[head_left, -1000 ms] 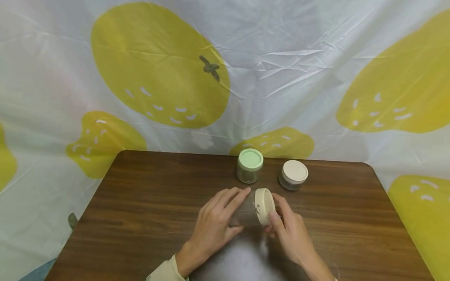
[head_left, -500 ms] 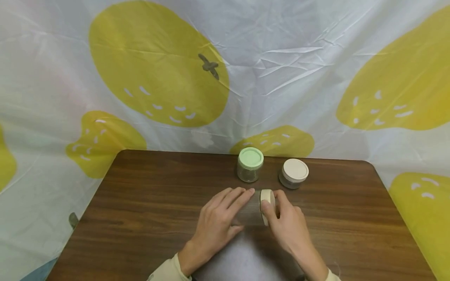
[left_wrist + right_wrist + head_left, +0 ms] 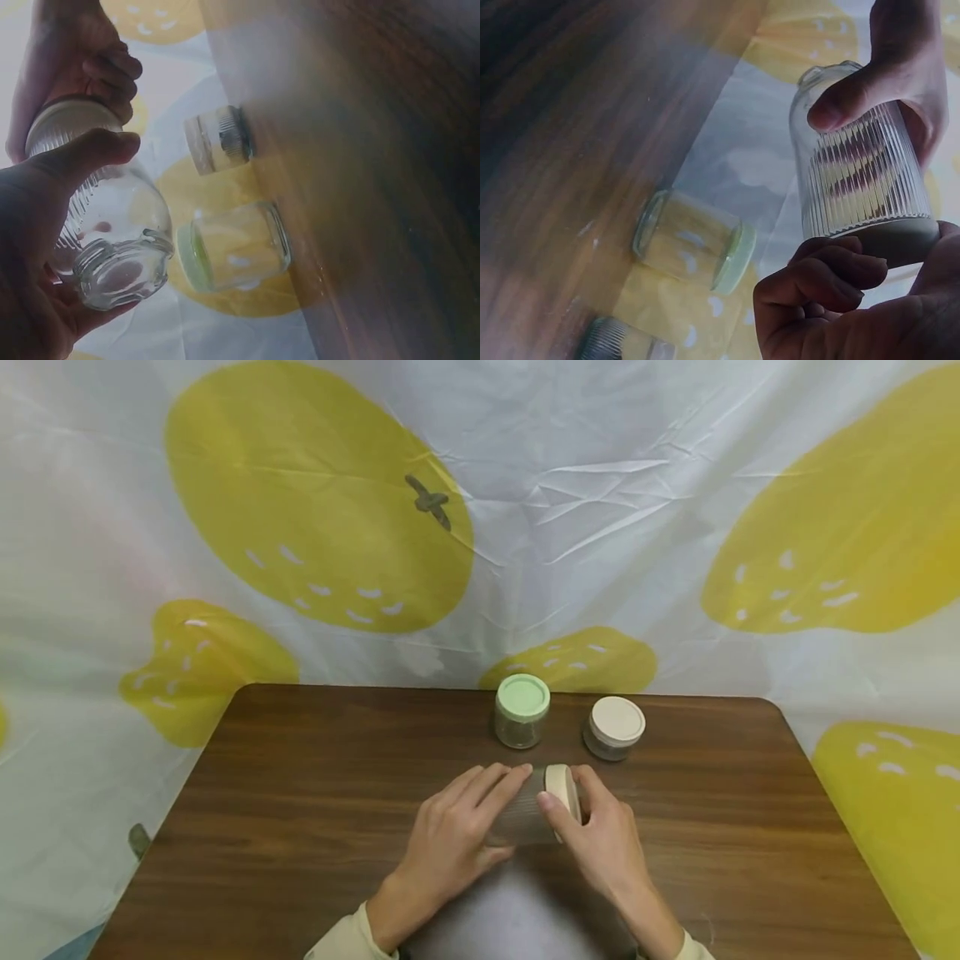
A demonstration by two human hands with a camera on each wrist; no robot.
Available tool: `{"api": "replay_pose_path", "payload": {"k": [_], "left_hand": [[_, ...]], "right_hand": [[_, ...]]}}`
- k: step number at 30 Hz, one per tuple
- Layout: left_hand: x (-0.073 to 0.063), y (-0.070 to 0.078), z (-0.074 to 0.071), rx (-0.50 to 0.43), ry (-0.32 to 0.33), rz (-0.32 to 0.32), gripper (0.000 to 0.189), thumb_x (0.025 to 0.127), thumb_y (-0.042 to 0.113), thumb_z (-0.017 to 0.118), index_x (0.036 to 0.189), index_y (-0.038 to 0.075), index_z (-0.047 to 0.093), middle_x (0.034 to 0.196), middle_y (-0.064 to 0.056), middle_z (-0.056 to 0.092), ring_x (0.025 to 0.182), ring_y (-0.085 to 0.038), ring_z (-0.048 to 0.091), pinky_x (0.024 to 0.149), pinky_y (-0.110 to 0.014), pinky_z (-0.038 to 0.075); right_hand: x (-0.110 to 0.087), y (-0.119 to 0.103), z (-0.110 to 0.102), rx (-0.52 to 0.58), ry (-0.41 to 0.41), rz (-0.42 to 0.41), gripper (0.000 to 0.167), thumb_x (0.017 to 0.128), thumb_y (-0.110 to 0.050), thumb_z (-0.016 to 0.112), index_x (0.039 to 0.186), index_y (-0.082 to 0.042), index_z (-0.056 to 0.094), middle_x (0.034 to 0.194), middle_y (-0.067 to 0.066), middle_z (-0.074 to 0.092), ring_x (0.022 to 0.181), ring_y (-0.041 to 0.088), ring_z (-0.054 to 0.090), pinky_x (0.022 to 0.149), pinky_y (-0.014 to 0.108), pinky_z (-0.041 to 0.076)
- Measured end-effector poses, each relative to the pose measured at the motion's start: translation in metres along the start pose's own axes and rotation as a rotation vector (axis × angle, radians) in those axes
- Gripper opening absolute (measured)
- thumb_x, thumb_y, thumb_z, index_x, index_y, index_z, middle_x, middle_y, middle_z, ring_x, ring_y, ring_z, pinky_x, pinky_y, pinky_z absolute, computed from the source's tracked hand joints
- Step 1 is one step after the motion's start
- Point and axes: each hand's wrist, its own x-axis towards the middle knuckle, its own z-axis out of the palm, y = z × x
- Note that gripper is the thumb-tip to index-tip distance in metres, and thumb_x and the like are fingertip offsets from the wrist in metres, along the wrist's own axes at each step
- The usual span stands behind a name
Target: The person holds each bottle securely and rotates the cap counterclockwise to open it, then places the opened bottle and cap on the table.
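Observation:
A clear glass jar (image 3: 855, 169) with fine vertical ribs lies on its side between my hands, just above the table. My left hand (image 3: 453, 822) grips its body, with the thumb (image 3: 90, 154) across the glass and the jar's thick base showing below in the left wrist view. The cream lid (image 3: 558, 785) is on the jar's right end. My right hand (image 3: 606, 839) grips this lid around its rim, thumb on the near side and fingers on the far side. In the right wrist view, the lid (image 3: 900, 238) sits flush against the ribbed glass.
Beyond my hands, a jar with a light green lid (image 3: 522, 712) stands upright near the back edge of the brown wooden table (image 3: 315, 793). To its right is a shorter jar with a whitish lid (image 3: 615, 727). A cloth (image 3: 555, 552) printed with yellow fruit hangs behind.
My right thumb has moved from the lid's outer face up over its rim, and the fingers now wrap it more closely. The left hand keeps its hold on the jar.

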Motion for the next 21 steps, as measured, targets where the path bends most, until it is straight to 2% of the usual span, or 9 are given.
{"api": "replay_pose_path", "payload": {"k": [9,14,21], "left_hand": [[0.002,-0.002,-0.001,0.001,-0.029,0.016,0.116,0.047,0.029,0.106,0.152,0.021,0.056,0.122,0.006,0.067,0.099,-0.012,0.065,0.083,-0.028,0.062],[0.003,-0.002,-0.002,0.001,-0.042,0.022,0.115,0.047,0.029,0.105,0.151,0.021,0.056,0.121,0.006,0.067,0.099,-0.013,0.067,0.080,-0.030,0.063],[0.003,-0.003,-0.005,0.002,-0.046,0.023,0.114,0.048,0.031,0.104,0.151,0.023,0.057,0.122,0.007,0.068,0.099,-0.013,0.068,0.079,-0.030,0.063]], "right_hand": [[0.000,0.008,0.004,0.077,0.008,-0.026,0.033,0.093,-0.041,0.078,0.121,-0.027,0.067,0.065,-0.004,0.067,0.056,0.006,0.057,0.051,0.025,0.045],[0.000,0.011,0.004,0.077,0.012,-0.046,0.037,0.091,-0.039,0.079,0.123,-0.027,0.066,0.066,-0.004,0.068,0.057,0.005,0.056,0.052,0.025,0.045],[0.000,0.016,0.004,0.086,0.028,-0.117,0.043,0.087,-0.033,0.081,0.126,-0.024,0.065,0.066,-0.006,0.067,0.057,0.004,0.057,0.052,0.025,0.047]]}}
